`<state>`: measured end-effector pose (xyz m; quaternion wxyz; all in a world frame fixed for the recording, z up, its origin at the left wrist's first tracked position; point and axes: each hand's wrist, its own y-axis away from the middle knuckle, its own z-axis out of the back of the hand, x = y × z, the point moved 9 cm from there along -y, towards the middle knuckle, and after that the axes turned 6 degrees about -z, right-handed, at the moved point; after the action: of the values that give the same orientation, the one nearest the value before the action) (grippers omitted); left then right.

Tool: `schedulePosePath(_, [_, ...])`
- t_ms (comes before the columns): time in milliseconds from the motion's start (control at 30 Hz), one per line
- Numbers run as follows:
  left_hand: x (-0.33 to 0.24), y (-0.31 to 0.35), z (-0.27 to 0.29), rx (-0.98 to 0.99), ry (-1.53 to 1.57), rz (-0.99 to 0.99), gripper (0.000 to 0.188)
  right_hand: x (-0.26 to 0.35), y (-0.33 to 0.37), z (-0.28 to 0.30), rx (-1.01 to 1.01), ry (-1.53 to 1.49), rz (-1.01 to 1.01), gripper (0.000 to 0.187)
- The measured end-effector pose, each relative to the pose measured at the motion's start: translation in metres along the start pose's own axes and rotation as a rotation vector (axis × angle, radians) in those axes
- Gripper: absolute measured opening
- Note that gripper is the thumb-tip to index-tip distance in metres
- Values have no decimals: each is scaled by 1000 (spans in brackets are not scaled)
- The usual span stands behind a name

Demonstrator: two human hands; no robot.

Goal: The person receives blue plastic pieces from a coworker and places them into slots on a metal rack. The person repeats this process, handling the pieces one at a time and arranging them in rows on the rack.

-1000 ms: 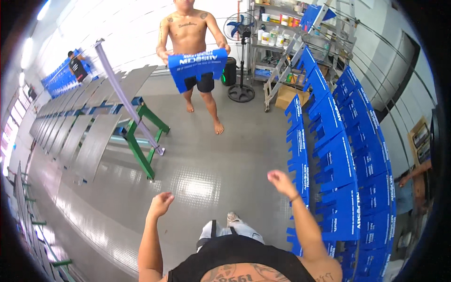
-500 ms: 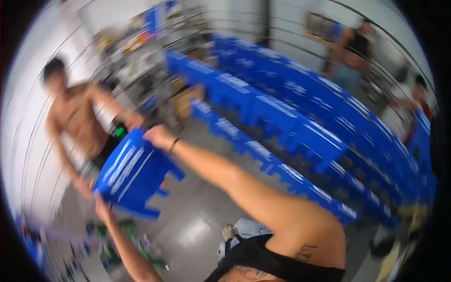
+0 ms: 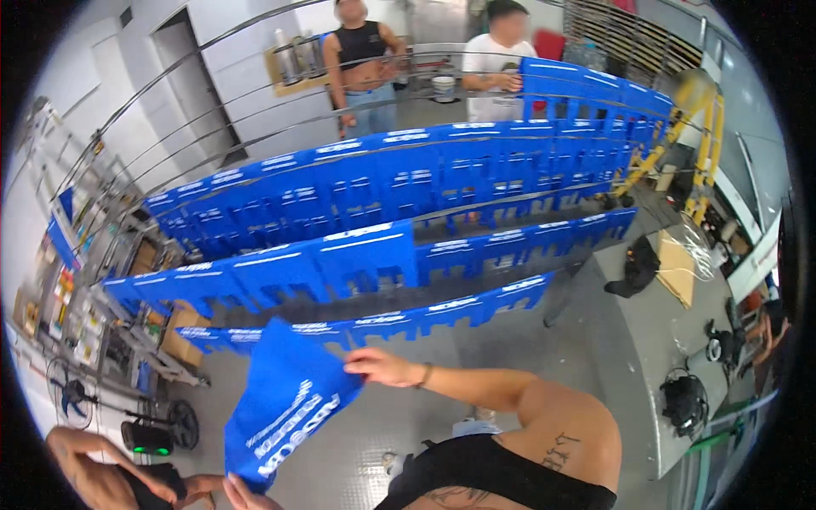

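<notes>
A blue sheet of cloth with white print (image 3: 289,399) hangs tilted between my two hands. At its right corner, the fingers of my right hand (image 3: 381,367) are closed on the edge. My left hand (image 3: 246,495) pinches the lower corner, partly cut off by the bottom of the picture. Beside that corner is a co-worker's hand (image 3: 204,484); whether it touches the cloth I cannot tell. Beyond my hands, similar blue pieces with notched lower edges (image 3: 357,255) hang in rows on lines.
Two people (image 3: 365,59) stand behind the rows, and a co-worker (image 3: 102,467) is at the lower left. A grey table (image 3: 625,340) with cables and a headset-like item stands right. A yellow ladder (image 3: 710,153) is behind it. Shelving (image 3: 81,314) and a black speaker (image 3: 146,435) are left.
My view has swung right, toward the hanging rows. The cloth, held by a co-worker as well before, has come away from at least one of that person's hands. Both my hands still hold it.
</notes>
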<state>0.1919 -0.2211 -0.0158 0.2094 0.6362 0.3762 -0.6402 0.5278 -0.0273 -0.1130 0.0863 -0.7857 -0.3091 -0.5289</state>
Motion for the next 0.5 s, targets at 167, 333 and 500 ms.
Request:
schedulePosePath(167, [14,78,-259,560,55,-23,29,83,219,199,-487,211,224,14])
schedulePosePath(333, [-25,190,-490,951,93,-144,23,147,407,306,-895,-196,505,8])
schedulePosePath(500, [-118,279,-674,1179,260,-111,22,253,540,366,-1188,86,767,13])
